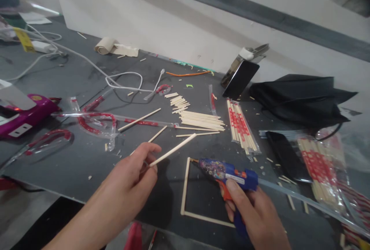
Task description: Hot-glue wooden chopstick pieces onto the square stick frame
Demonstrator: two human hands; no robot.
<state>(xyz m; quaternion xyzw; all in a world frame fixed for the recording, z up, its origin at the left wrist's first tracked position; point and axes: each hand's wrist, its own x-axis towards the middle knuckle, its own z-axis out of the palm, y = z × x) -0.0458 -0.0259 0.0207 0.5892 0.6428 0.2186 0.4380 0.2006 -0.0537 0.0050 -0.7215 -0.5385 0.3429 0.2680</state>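
Note:
My left hand [131, 182] pinches a wooden chopstick [173, 150] near one end, its other end pointing up and to the right above the dark table. In my right hand [254, 211] is a blue hot glue gun [231, 173] with an orange trigger. The gun's nozzle meets the upper corner of an L-shaped frame [185, 188] made of sticks lying flat on the table. That frame's lower stick runs right and passes under the glue gun and my right hand. Beyond my hands lies a row of loose chopsticks [201, 121], with a stack of short cut pieces [179, 102] beside it.
Packs of wrapped chopsticks [240, 126] lie to the right, near a phone lying flat [287, 156] and a phone standing upright [241, 78]. A black bag [300, 98] sits behind them. Torn red-printed wrappers [95, 121], a white cable [95, 65] and a purple device [31, 115] occupy the left.

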